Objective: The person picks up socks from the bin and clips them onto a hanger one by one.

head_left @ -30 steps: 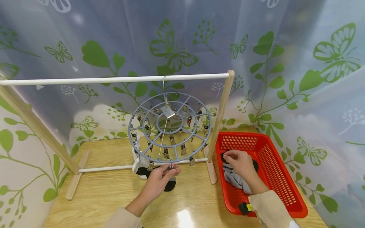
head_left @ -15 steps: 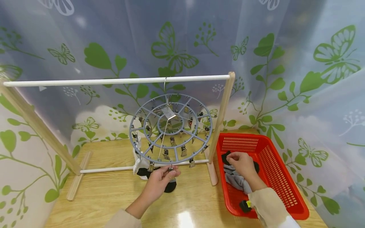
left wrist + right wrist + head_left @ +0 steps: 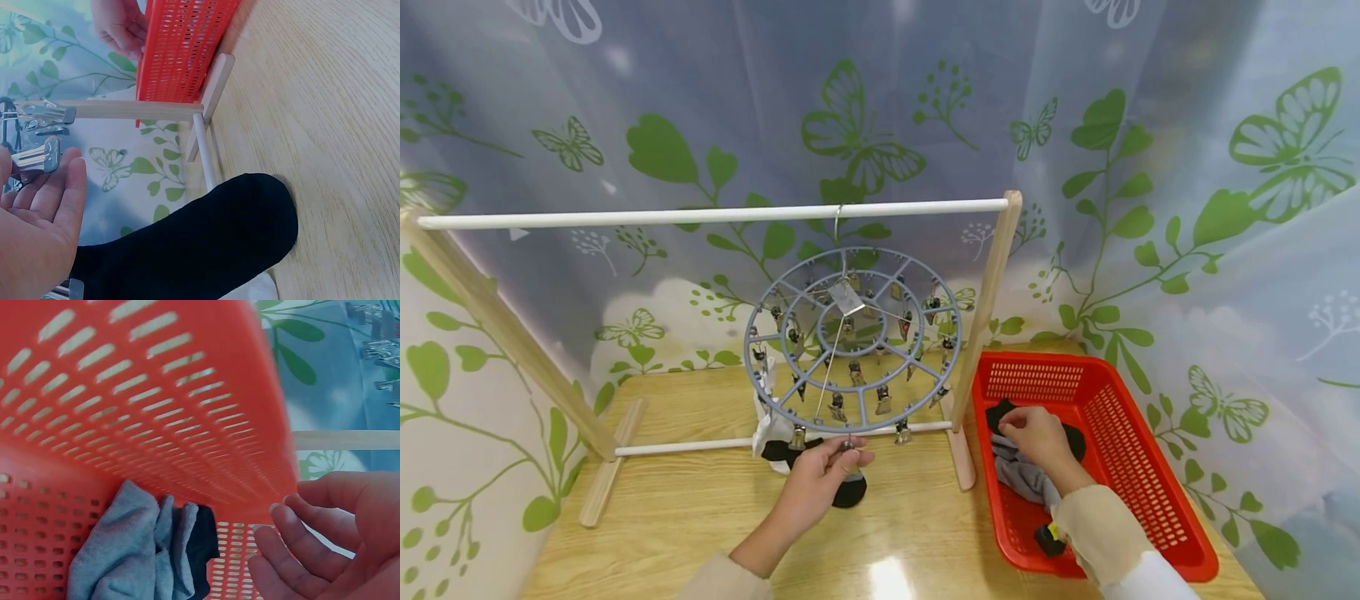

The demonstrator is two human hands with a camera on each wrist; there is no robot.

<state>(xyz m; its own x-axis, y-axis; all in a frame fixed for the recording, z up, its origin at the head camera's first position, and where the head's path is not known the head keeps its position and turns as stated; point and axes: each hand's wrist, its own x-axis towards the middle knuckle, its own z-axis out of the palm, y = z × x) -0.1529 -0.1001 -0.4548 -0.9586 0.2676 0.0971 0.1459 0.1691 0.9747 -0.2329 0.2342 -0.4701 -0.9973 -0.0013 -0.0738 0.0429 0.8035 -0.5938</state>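
In the head view a round grey clip hanger (image 3: 765, 338) hangs by its hook, with several metal clips around its rings. At its front edge my left hand (image 3: 816, 475) pinches one metal clip (image 3: 42, 157) between thumb and fingers. A black sock (image 3: 206, 240) hangs beside that hand in the left wrist view, its toe pointing toward the table. My right hand (image 3: 1037, 437) hovers over the basket's near-left part, fingers loosely bent and holding nothing in the right wrist view. Under it lie a grey cloth piece (image 3: 128, 550) and a black one (image 3: 203, 547).
A red perforated basket (image 3: 1138, 467) stands on the table's right side. Inside is also a small black item with a yellow label (image 3: 1049, 540). The rack's white bar (image 3: 700, 217) and wooden post (image 3: 988, 308) frame the hanger. White cloth (image 3: 767, 429) hangs at the hanger's left.
The head view has shifted slightly. Both hands stay almost where they were, the left at the clip and the right over the basket.
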